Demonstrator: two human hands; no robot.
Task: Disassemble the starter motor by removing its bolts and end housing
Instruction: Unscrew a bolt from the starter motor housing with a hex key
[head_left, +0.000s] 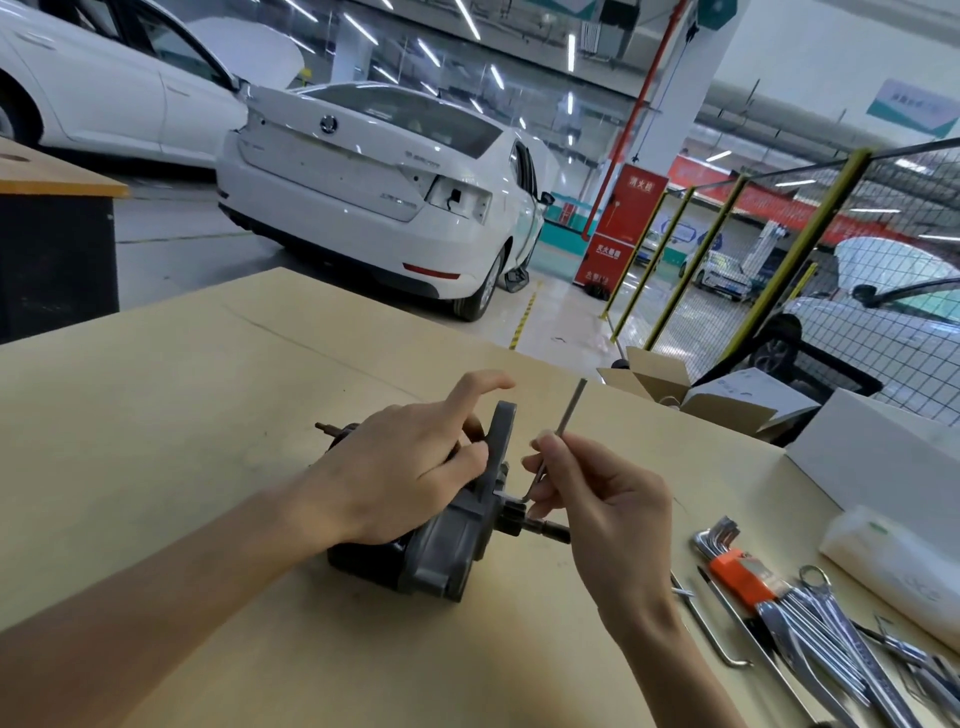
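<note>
Hands: left (395, 467) grips starter motor (441, 540), right (597, 499) pinches hex key (563, 431).

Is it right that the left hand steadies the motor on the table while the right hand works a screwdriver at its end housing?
Not quite. The head view shows the right hand pinching an L-shaped hex key, not a screwdriver, with its short end at the end housing. The rest holds: the left hand steadies the motor on the table.
</note>
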